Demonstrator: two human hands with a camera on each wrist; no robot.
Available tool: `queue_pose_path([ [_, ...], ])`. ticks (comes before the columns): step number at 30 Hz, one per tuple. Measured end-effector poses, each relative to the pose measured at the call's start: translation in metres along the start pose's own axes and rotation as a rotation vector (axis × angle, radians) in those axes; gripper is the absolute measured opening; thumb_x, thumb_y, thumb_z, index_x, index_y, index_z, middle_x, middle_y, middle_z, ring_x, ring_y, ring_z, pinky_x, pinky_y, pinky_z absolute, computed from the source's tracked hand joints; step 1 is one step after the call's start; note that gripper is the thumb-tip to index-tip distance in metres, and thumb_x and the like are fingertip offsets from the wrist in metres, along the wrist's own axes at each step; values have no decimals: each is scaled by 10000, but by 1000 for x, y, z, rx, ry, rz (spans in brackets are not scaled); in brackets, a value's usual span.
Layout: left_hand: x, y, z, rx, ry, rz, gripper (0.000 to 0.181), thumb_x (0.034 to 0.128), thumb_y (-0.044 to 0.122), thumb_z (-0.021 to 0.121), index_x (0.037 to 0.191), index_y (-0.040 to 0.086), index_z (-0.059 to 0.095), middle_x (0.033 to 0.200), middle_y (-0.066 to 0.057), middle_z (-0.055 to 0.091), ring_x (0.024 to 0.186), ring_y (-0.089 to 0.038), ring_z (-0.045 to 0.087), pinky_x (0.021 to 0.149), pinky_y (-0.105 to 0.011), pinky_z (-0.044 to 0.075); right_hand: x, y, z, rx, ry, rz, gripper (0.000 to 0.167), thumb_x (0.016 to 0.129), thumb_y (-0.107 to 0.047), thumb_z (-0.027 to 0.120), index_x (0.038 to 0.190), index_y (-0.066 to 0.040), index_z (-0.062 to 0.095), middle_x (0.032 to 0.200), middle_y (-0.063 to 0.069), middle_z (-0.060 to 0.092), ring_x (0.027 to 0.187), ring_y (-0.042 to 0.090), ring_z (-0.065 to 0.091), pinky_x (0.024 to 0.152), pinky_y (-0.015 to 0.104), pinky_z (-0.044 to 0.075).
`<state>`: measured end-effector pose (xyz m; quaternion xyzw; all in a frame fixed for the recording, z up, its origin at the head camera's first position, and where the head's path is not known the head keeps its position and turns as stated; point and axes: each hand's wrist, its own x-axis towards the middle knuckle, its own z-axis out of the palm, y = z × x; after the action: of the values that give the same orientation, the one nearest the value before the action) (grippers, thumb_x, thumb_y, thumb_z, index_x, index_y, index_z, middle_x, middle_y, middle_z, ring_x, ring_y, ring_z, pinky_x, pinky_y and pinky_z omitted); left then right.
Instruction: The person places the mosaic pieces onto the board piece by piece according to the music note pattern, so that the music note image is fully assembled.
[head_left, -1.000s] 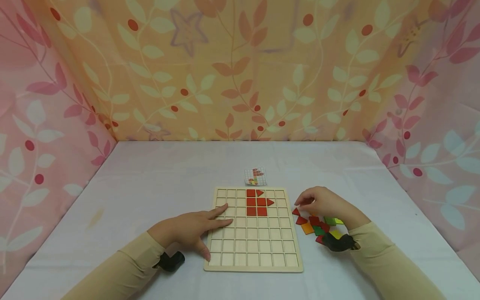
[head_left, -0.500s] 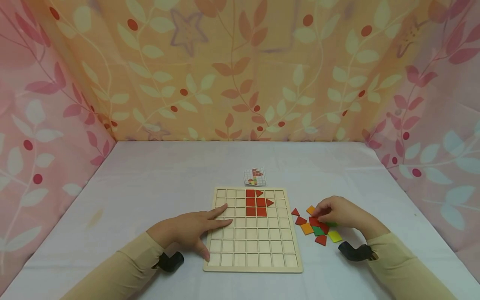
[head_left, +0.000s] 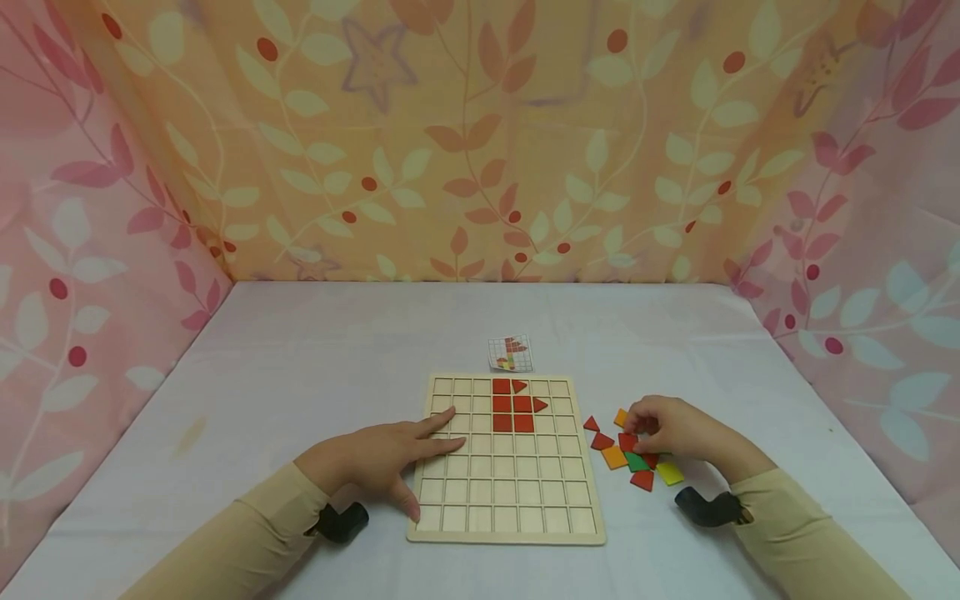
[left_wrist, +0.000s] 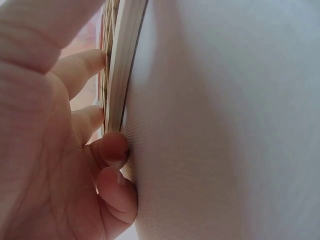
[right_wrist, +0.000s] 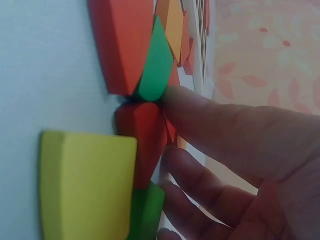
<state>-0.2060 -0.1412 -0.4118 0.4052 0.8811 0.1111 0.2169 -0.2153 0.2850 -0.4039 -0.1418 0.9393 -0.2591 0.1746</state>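
A light wooden grid board (head_left: 506,533) lies on the white cloth, with several red square tiles (head_left: 502,404) and two red triangle tiles (head_left: 540,405) in its upper cells. My left hand (head_left: 378,458) rests on its left side; two extended fingers (left_wrist: 82,65) lie over the top, while two others bend beside its edge in the left wrist view. To the right of the board, my right hand (head_left: 671,427) is at a loose heap of coloured tiles. Its thumb and a finger pinch a red tile (right_wrist: 171,125) there. The hand partly covers a green tile (right_wrist: 147,210).
A small pattern card (head_left: 510,353) lies beyond the board's far edge. Around the right hand are a yellow tile (head_left: 670,473), orange tiles (head_left: 614,457), a dark green tile (head_left: 636,462) and more red pieces (head_left: 642,480). Patterned cloth walls (head_left: 480,167) surround the table.
My right hand has moved right and toward me, from beside the board's upper right to the middle of the tile heap, then shifted slightly. The left hand and board have stayed put.
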Motion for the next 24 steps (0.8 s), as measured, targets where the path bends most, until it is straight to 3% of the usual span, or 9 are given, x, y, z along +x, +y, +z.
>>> queue_pose_path([
  [14, 1, -2, 2, -3, -2, 7, 986, 598, 681, 616, 1438, 406, 179, 1540, 52, -43, 1374, -232, 177, 1047, -446, 264, 2, 0, 1, 4, -18, -31, 233, 734, -71, 745, 824, -152, 547, 769, -22, 545, 748, 166, 497, 639, 285, 460],
  [24, 1, -3, 2, -7, 1, 10, 986, 602, 678, 621, 1439, 406, 175, 1539, 56, -46, 1376, -222, 167, 1048, -444, 262, 2, -5, -7, 48, -58, -41, 67, 801, -100, 687, 808, -150, 643, 747, -9, 584, 674, 177, 526, 598, 299, 479],
])
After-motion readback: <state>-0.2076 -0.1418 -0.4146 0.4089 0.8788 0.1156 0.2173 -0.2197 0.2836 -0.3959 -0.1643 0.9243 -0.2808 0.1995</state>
